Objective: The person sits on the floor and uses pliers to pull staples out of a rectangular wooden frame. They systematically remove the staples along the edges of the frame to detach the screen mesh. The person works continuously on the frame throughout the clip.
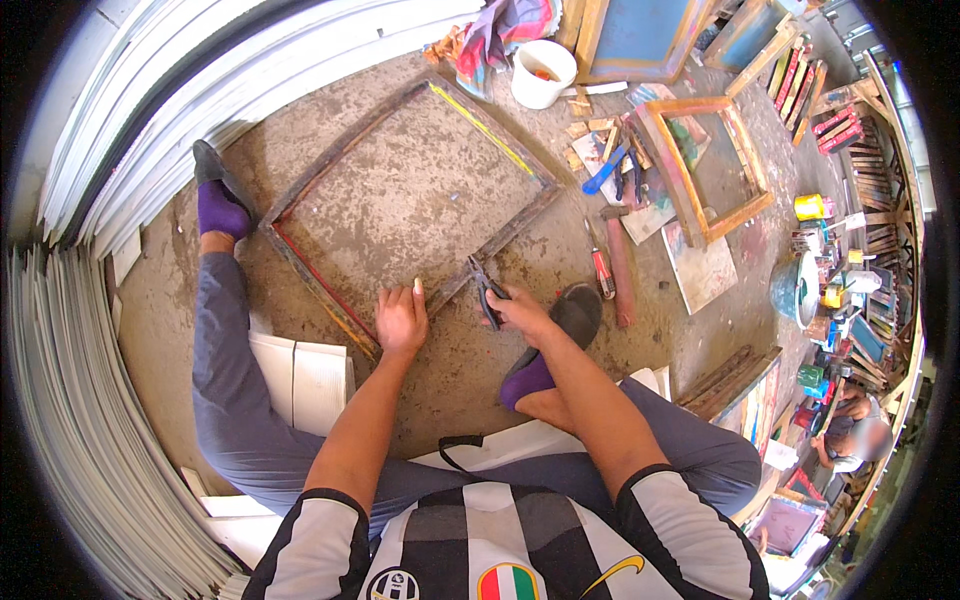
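A large, worn wooden frame (518,226) lies on the stained floor between my legs, with a yellow strip along its far right rail and red along its left one. My left hand (402,318) is closed around the near right rail, close to the corner nearest me. Farther along that rail, my right hand (522,313) grips dark-handled pliers (486,293). The jaws point at the rail's edge; whether they pinch anything is too small to tell.
Right of my right foot lie a screwdriver (602,268) and a hammer (620,270). Beyond are a blue-handled tool (604,172), a smaller wooden frame (752,205) and a white bucket (540,88). White panels (90,400) stand stacked at left. Another person (860,435) sits far right among paint containers.
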Tool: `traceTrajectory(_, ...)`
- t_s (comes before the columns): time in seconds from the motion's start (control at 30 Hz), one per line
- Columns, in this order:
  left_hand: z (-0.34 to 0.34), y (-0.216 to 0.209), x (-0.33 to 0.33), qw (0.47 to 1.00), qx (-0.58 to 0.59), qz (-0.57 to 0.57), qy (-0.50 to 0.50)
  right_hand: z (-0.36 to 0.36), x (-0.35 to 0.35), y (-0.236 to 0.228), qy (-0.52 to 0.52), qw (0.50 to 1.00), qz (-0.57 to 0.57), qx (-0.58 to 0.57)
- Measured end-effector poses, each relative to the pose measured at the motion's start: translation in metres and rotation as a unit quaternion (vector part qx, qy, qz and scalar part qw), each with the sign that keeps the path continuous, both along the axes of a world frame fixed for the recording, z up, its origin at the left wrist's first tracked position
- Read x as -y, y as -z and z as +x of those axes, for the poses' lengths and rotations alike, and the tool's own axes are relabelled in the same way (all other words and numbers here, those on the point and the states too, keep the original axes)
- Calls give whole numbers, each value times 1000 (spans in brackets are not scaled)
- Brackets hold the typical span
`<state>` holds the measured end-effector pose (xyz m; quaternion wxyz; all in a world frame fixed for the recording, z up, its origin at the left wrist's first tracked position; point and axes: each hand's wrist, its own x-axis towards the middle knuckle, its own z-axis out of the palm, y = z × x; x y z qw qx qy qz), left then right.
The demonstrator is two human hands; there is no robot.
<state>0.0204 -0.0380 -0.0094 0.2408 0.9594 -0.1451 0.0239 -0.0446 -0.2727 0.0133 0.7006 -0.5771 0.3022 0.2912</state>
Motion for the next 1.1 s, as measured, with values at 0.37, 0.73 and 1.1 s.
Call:
traceTrajectory(0.37,1,0,0,999,36,-27,11,-6,-6,14,89,989,117,-12)
traceTrajectory(0.73,0,2,0,1000,19,-13,7,-8,-4,40,138,945,298,5)
traceTrajectory(1.1,0,1,-1,1000,6,-1,2,13,42,25,4,1000,-7,1)
